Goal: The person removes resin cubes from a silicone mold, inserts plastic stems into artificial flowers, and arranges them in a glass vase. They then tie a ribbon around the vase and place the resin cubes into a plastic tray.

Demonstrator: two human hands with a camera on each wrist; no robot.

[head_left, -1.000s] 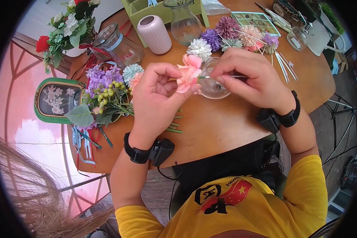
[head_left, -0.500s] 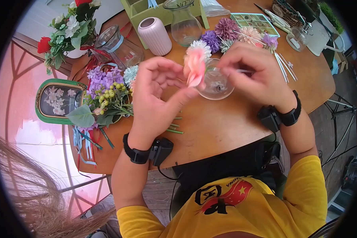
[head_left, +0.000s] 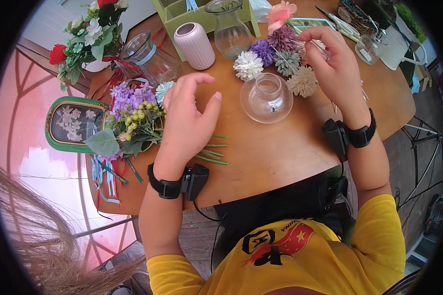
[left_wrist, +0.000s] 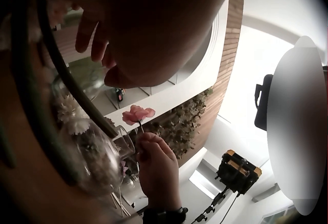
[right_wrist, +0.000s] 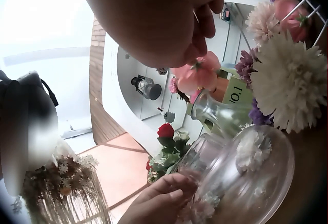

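In my right hand (head_left: 332,64), thumb and fingers pinch the thin stem of a pink artificial flower (head_left: 280,15), raised over the back of the flower group. The left wrist view shows this pink flower (left_wrist: 138,114) upright above the fingertips. My left hand (head_left: 187,113) hangs above the table with thumb and fingers spread apart, holding nothing. Between the hands stands a clear glass vessel (head_left: 266,109) with a wide round foot. Close behind it lie a white flower (head_left: 248,65), a purple flower (head_left: 262,52), a grey-green flower (head_left: 287,63) and a beige flower (head_left: 302,82).
Below my left hand lies a bouquet of lilac blossoms (head_left: 132,97) with green stems (head_left: 212,155). A pink ribbed vase (head_left: 194,46), a glass vase (head_left: 230,34) and a green wooden holder (head_left: 177,19) stand at the back. White scissors (head_left: 347,28) lie at the back right.
The pink flower has gone from between both hands to the back right with my right hand. My left hand has come off its petals. A beige flower now shows beside the glass vessel.
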